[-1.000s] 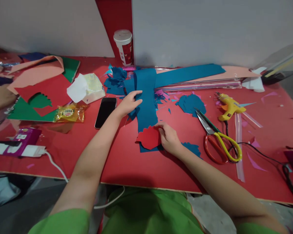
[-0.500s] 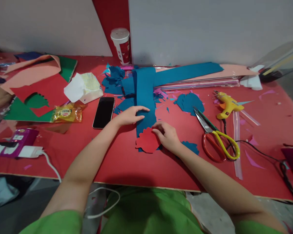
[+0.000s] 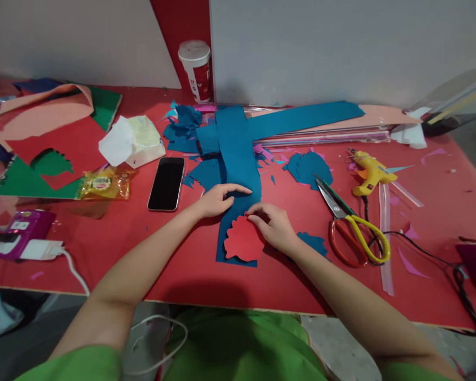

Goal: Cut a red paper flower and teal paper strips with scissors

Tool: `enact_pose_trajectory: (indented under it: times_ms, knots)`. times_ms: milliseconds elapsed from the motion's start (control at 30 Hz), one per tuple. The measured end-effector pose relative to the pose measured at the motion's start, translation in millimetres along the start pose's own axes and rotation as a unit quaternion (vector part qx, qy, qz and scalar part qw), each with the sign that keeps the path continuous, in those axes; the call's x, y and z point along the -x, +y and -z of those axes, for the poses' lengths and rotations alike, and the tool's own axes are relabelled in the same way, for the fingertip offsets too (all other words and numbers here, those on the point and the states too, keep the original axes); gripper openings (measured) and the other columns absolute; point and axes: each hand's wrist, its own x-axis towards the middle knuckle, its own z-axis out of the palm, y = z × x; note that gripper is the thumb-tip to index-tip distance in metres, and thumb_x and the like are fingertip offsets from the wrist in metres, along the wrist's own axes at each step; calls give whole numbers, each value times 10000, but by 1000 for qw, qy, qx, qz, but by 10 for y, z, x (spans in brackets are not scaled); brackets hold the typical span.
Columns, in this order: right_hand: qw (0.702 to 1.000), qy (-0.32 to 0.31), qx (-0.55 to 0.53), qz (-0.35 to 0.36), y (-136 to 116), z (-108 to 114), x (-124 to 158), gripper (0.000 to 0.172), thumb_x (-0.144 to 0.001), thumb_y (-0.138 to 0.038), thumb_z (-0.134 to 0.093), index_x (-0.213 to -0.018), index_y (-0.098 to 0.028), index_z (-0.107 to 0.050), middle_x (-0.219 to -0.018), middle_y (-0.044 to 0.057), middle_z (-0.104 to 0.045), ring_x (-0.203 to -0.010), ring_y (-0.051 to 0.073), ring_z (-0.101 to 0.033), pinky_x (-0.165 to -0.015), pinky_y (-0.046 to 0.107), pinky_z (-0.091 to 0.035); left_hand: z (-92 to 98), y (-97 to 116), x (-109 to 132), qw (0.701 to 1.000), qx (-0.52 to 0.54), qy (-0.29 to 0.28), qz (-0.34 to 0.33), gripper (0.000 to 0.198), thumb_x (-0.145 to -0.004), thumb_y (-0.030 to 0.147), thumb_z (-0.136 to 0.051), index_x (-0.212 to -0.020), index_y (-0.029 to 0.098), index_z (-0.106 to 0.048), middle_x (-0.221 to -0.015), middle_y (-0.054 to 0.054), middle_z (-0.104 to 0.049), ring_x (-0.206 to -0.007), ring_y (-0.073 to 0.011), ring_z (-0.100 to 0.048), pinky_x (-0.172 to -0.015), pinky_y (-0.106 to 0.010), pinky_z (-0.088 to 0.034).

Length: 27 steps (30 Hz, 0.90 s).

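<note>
Red cutout [image 3: 244, 241], 1, pinched by the right hand [image 3: 275, 227]; left hand [image 3: 216, 201], fingers parted, touches 1 blue strip [image 3: 238, 143].

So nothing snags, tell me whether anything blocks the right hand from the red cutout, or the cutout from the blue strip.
Nothing visible does: the right hand holds the upper edge of the red cutout, which overlies the near end of the blue strip.

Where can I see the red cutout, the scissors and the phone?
Red cutout [image 3: 244, 239], head view: middle of its face.
Scissors [image 3: 338, 212], head view: metal near the pivot.
Phone [image 3: 166, 184], head view: middle of the dark screen.
</note>
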Motion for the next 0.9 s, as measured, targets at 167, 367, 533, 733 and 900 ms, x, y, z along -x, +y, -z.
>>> enact_pose_trajectory:
  times_ms: [167, 367, 533, 733, 900]
  knots:
    - [998, -9, 4, 57, 4, -31, 4, 90, -801, -140, -515, -749, -199, -559, -763, 34, -660, -700, 152, -620, -627, 272, -504, -87, -19, 25, 995, 84, 55, 5, 427, -710, 70, -440, -1104, 180, -565, -1190, -52, -564, -1116, -188, -489, -976, -335, -349]
    - [992, 72, 30, 94, 34, 1, -14, 115, -799, -101, -512, -755, -198, -554, -753, 39, -649, -708, 147, -612, -655, 272, -502, -180, 30, 45, 888, 423, 153, 97, 846, -698, 220, -594, -1357, 330, -75, -1047, -27, -578, -768, -111, -580, -685, -248, -439]
    - [990, 120, 18, 69, 37, 22, -27, 129, -794, -102, -511, -734, -209, -551, -725, 29, -638, -663, 145, -603, -611, 270, -497, -216, 88, 100, 822, 528, 23, 210, 398, -651, 299, -658, -985, 117, -539, -670, 11, -553, -585, -81, -538, -592, -216, -415]
    - [992, 100, 36, 72, 52, 21, -14, 98, -805, -131, -515, -784, -210, -569, -772, 34, -668, -697, 157, -623, -617, 278, -489, -354, 99, 159, 806, 537, 9, 247, 310, -648, 393, -674, -734, 126, -543, -619, -2, -593, -556, -117, -580, -564, -243, -444]
    - [985, 87, 76, 131, 64, 17, -10, 108, -810, -118, -512, -805, -210, -569, -771, 38, -686, -718, 172, -634, -690, 324, -451, -357, 111, 146, 789, 561, 23, 248, 199, -765, 301, -580, -741, 104, -570, -612, -29, -627, -573, -121, -598, -645, -264, -468]
